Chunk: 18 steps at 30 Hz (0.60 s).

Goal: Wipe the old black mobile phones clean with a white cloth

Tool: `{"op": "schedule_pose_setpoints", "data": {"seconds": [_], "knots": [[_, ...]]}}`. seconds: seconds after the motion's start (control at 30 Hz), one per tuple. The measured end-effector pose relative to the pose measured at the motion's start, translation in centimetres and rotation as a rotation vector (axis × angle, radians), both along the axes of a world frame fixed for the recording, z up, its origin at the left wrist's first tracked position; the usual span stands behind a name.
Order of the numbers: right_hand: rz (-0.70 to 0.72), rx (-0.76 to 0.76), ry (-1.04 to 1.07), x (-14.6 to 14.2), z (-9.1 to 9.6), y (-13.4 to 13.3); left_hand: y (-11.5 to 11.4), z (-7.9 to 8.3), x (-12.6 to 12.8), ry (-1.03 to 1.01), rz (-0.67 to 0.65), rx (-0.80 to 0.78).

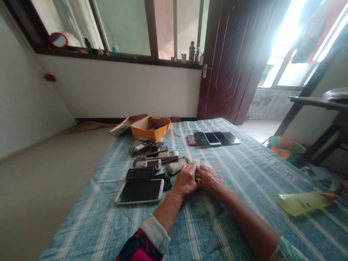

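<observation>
My left hand (187, 180) and my right hand (209, 180) meet over the middle of the bed, fingers curled and closed. A whitish crumpled cloth or tissue (195, 161) pokes out beyond the fingertips, mostly under my right fingers. Between the palms a small dark object shows only in part, so its kind is hidden. Just left of my left hand lies a grey phone (178, 165). Farther left are a large white-framed smartphone (140, 191), a black keypad phone (141, 173), a white keypad phone (148, 165) and several other old phones.
An orange cardboard box (152, 135) with its lid open stands at the far left corner. A row of smartphones (213, 139) and a small red device (191, 140) lie at the back. A yellow bottle (303, 203) rests at right on the striped sheet (244, 174).
</observation>
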State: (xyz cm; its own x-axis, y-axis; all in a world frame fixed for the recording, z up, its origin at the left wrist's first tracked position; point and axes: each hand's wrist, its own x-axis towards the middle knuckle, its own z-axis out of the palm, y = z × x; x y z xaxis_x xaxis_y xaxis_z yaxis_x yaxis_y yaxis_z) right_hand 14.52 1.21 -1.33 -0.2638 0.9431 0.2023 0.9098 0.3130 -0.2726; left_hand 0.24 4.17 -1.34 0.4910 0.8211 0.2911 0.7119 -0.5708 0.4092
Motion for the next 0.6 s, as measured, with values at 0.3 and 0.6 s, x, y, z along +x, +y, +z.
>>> {"op": "schedule_pose_setpoints", "data": {"seconds": [0.3, 0.6], "knots": [[-0.111, 0.056, 0.038, 2.9, -1.5, -2.0, -0.6, -0.3, 0.2, -0.026, 0.048, 0.061], [-0.152, 0.181, 0.085, 2.3, -3.5, -2.1, -1.2, 0.0, 0.5, 0.016, 0.081, 0.047]]}}
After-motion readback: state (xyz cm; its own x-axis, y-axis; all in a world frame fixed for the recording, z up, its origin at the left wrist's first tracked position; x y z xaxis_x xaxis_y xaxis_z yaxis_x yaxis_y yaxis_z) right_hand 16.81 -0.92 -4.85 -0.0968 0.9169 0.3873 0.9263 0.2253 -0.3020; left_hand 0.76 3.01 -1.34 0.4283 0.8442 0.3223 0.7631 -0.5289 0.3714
